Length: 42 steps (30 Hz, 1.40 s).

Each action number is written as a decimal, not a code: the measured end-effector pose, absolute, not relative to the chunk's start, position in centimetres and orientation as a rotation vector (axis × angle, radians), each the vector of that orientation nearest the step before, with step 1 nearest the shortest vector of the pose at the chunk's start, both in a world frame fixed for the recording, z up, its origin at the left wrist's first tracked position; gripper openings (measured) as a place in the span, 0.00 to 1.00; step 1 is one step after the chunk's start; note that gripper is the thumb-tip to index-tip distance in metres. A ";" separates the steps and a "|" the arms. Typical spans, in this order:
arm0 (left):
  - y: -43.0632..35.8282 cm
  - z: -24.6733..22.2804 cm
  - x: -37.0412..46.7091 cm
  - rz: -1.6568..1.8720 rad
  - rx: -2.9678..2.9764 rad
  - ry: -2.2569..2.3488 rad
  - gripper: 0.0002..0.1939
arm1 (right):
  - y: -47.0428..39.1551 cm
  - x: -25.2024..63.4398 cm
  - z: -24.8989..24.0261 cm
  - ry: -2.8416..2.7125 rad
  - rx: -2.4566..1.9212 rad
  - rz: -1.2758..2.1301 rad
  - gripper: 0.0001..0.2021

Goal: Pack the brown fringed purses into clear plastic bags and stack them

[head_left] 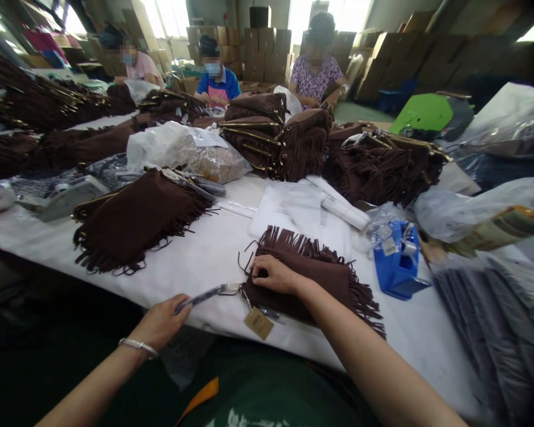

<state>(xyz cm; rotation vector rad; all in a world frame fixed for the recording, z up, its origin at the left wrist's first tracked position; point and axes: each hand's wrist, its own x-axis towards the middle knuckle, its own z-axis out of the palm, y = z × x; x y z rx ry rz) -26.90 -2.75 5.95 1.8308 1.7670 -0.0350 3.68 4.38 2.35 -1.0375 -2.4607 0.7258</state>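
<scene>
My left hand (162, 320), with a white bangle at the wrist, is closed round the end of a dark strap (204, 295) that looks wrapped in clear plastic. The strap runs to the near left corner of a brown fringed bag (320, 273) lying flat on the white table. Curled over the bag's left end, my right hand (271, 274) pinches its edge; the fingertips are partly hidden. A tan paper tag (258, 323) hangs by a string at the near edge of the bag. To the left lies another brown fringed bag (137, 216).
A blue tape dispenser (396, 261) stands right of the bag. White printed sheets (293, 204) lie behind it. Stacked fringed bags (276, 136) and a plastic-wrapped bundle (187, 151) stand farther back. Dark plastic-packed items (485, 320) lie at right. Several people sit across the table.
</scene>
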 end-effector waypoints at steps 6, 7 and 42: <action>-6.6 5.3 -25.5 -0.010 1.539 1.502 0.19 | 2.5 2.7 4.5 -2.456 -1.151 0.569 0.09; -7.0 5.3 -25.2 0.013 1.480 1.483 0.21 | 2.4 1.8 4.7 -2.483 -1.139 0.554 0.11; -8.2 4.6 -21.4 0.153 1.057 1.348 0.28 | -2.4 3.9 3.2 -2.104 -1.564 0.400 0.15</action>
